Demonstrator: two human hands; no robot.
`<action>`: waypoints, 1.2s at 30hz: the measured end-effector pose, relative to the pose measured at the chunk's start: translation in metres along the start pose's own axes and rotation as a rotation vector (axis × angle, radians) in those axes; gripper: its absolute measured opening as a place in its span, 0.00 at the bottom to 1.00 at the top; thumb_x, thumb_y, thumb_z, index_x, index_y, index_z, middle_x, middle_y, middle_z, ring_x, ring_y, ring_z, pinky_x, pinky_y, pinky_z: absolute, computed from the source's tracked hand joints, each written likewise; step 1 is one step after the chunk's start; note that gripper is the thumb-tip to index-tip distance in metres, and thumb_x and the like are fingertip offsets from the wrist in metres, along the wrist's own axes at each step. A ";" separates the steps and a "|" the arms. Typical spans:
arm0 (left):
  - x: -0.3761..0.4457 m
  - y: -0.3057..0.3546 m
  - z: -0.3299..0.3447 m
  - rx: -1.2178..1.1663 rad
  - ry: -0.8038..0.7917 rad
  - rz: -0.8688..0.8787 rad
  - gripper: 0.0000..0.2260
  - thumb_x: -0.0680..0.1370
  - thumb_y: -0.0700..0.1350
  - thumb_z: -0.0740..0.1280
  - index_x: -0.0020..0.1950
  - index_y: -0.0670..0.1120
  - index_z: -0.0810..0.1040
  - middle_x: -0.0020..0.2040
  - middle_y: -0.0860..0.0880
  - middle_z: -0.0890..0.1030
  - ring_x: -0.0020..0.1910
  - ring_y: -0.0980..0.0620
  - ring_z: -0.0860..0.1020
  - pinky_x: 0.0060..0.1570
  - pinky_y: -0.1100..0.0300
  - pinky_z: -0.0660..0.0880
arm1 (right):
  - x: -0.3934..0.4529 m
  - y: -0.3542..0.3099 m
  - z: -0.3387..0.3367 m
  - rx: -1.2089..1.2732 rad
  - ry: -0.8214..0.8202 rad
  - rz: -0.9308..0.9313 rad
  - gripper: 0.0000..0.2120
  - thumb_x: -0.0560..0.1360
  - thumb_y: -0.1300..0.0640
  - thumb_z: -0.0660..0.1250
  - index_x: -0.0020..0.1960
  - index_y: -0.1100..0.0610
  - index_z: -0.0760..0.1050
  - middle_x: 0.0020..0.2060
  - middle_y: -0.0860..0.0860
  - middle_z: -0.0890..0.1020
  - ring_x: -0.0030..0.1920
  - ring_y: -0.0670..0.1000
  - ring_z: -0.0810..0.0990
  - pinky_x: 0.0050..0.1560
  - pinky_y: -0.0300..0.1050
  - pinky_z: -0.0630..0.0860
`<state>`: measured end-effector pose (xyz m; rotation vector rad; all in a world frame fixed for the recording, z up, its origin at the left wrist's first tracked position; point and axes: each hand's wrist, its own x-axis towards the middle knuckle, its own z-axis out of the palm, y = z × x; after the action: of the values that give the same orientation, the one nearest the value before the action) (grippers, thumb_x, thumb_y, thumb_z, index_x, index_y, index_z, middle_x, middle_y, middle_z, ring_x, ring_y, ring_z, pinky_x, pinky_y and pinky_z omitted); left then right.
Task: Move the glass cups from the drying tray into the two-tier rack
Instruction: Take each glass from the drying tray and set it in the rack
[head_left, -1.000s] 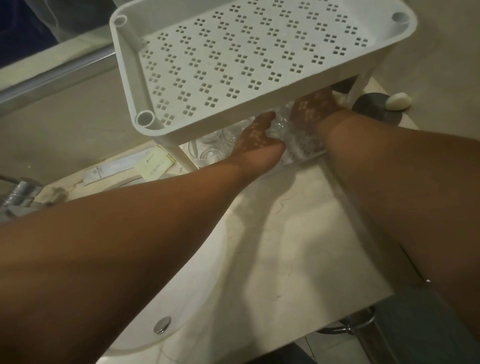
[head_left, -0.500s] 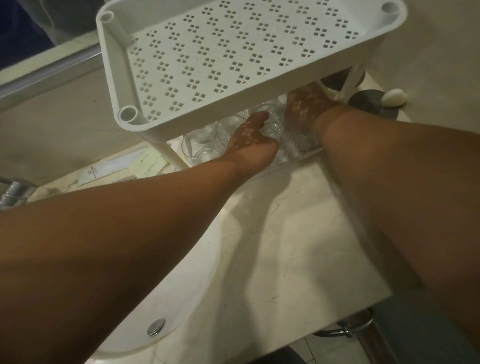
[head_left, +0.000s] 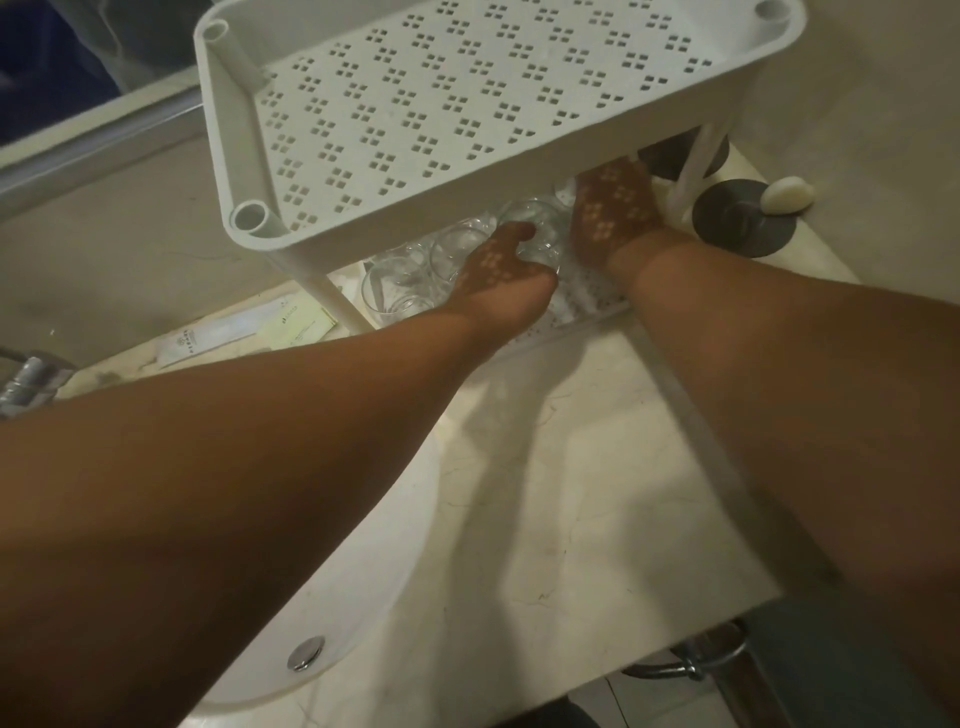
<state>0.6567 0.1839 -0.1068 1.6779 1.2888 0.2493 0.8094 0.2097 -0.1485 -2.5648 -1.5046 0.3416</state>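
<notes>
Left hand (head_left: 498, 275) gripped glass cup (head_left: 535, 228)

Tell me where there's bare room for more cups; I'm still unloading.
The white perforated top shelf of the rack is bare all over. So is the marble counter between the forearms. The lower shelf is crowded: clear glass cups fill its left, both hands its middle.

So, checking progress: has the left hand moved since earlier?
No, not noticeably: the left hand stays on the glass cup, equally far from the rack's front leg.
</notes>
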 end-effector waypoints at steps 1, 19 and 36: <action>0.001 0.000 0.000 0.004 0.006 0.004 0.25 0.78 0.41 0.64 0.75 0.54 0.67 0.57 0.57 0.70 0.37 0.64 0.74 0.38 0.68 0.76 | -0.002 0.000 0.001 0.023 -0.004 0.001 0.28 0.75 0.60 0.67 0.73 0.62 0.64 0.73 0.64 0.64 0.73 0.66 0.63 0.73 0.58 0.62; -0.008 -0.004 0.001 -0.034 -0.030 0.068 0.32 0.75 0.44 0.66 0.77 0.61 0.64 0.77 0.56 0.65 0.53 0.57 0.78 0.50 0.63 0.76 | -0.041 -0.002 -0.005 0.250 0.000 0.000 0.36 0.72 0.59 0.71 0.76 0.49 0.60 0.78 0.54 0.52 0.78 0.58 0.52 0.76 0.54 0.57; -0.094 -0.042 -0.024 -0.122 0.136 0.147 0.25 0.77 0.42 0.66 0.74 0.50 0.70 0.70 0.51 0.73 0.64 0.51 0.76 0.54 0.67 0.70 | -0.154 -0.043 -0.009 0.423 0.105 -0.097 0.24 0.75 0.63 0.66 0.71 0.55 0.69 0.77 0.56 0.57 0.75 0.55 0.61 0.65 0.35 0.60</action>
<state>0.5754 0.1184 -0.0926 1.6754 1.2241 0.5276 0.7032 0.0958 -0.1112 -2.1410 -1.3447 0.4501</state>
